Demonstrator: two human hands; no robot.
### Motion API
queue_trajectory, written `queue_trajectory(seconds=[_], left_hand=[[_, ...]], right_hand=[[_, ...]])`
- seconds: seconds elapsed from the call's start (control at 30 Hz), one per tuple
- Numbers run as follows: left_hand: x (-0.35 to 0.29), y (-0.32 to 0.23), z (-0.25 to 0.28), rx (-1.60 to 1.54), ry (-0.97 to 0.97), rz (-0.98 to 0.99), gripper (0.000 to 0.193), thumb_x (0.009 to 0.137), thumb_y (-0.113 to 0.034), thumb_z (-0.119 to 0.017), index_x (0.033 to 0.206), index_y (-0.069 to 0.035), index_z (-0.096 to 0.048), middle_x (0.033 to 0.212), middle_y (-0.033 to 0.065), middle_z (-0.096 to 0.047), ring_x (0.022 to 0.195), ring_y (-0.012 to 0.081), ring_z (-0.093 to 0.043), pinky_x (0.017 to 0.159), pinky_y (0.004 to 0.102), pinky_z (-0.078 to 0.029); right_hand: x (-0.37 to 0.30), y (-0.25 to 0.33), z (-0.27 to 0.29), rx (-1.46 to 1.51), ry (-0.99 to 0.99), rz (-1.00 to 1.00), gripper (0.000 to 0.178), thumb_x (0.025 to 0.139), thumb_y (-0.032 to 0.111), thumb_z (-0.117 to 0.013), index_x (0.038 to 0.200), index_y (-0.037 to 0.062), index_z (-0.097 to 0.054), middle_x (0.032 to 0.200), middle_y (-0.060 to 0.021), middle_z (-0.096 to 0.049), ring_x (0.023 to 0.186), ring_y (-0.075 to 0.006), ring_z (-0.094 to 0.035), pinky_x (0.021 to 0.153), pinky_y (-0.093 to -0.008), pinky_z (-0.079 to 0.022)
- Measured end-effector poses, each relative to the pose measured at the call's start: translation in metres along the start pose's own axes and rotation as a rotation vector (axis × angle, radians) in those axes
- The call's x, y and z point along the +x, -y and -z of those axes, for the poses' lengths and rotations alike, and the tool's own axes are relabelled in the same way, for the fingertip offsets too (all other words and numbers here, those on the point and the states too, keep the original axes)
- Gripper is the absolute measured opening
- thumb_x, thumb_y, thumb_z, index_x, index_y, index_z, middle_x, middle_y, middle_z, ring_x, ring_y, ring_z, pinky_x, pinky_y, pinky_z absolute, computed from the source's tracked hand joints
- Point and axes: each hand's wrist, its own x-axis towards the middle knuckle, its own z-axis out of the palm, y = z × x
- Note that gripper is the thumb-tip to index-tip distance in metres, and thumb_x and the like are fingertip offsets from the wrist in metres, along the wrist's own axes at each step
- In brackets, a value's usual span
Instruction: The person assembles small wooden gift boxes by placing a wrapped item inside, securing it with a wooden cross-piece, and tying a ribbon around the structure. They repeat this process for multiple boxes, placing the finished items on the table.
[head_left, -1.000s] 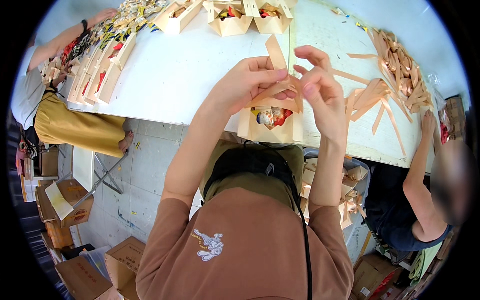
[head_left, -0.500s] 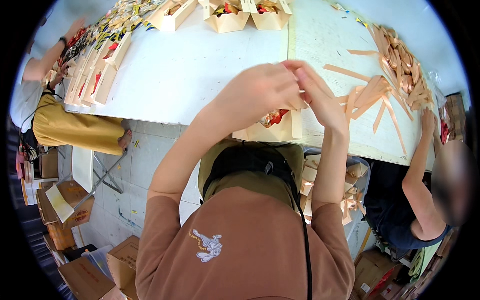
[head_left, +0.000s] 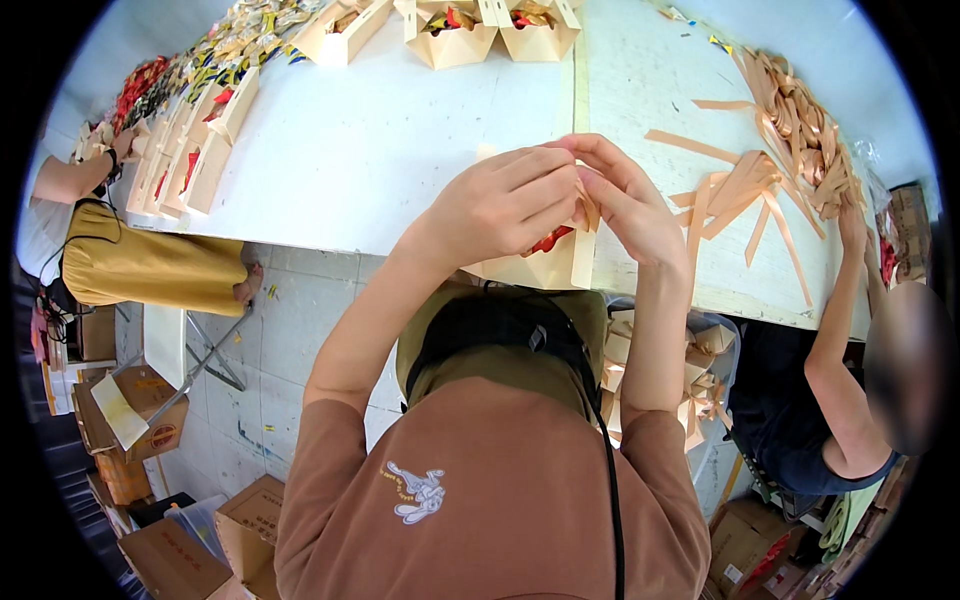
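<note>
The cream box [head_left: 535,272] sits at the near edge of the worktop [head_left: 340,140], in front of the person, with much of its upper part covered by both hands. Only its lower front and right side show, plus a scrap of red wrapper [head_left: 550,240] in the opening; the remaining contents are hidden.

The left hand [head_left: 510,200] is curled over the box top, back of the hand upward, its fingertips largely out of sight. The right hand [head_left: 630,200] bends in from the other side, its thumb and fingers meeting the left fingers. A sliver of peach ribbon [head_left: 588,213] shows below the right thumb, but whether either hand is pinching it I cannot tell; any knot or bow is covered.

To the right lie a loose ribbon bundle [head_left: 745,185] and a denser ribbon heap [head_left: 800,130], whose strands are hard to separate. Filled boxes [head_left: 450,45] at the far side are cut off by the upper edge. Under the worktop, a tub [head_left: 735,365] of boxes is partly blocked by the right forearm. The co-worker's hand [head_left: 850,215] at the far right is small and its grip unclear.
</note>
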Motion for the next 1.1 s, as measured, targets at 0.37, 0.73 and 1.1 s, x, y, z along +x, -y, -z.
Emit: queue_trajectory(seconds=[0.37,0.73,1.1], left_hand=[[-0.005,-0.004,-0.002,-0.304,-0.137,0.349,0.012,0.077,-0.002,-0.071,0.088,-0.002,-0.067,0.095,0.0093,-0.066,0.088,0.0256,-0.069,0.076,0.0306,-0.059],[-0.103,0.016,-0.004,-1.825,-0.946,1.016,0.004,0.099,-0.008,-0.058,0.101,-0.006,-0.056,0.098,0.0021,-0.057,0.084,0.0117,-0.055,0.081,0.0315,-0.049],[-0.042,-0.022,0.006,-0.622,0.123,1.137,0.052,0.08,-0.025,-0.079,0.124,-0.005,-0.06,0.11,0.0079,-0.053,0.088,0.0155,-0.059,0.078,0.0288,-0.048]], right_hand=[[0.001,-0.008,0.006,-0.22,0.002,0.104,0.025,0.1,0.004,-0.054,0.122,-0.0032,-0.064,0.096,-0.003,-0.068,0.086,-0.0072,-0.061,0.081,-0.0231,-0.051],[-0.009,-0.051,0.036,1.064,-0.468,0.221,0.015,0.1,0.008,-0.047,0.105,-0.0031,-0.055,0.111,-0.0137,-0.059,0.115,-0.026,-0.056,0.112,-0.0486,-0.041],[-0.049,-0.061,-0.042,-0.418,-0.425,0.408,0.056,0.079,0.001,-0.067,0.126,0.0013,-0.036,0.114,-0.0102,-0.037,0.098,-0.0204,-0.042,0.093,-0.0362,-0.043]])
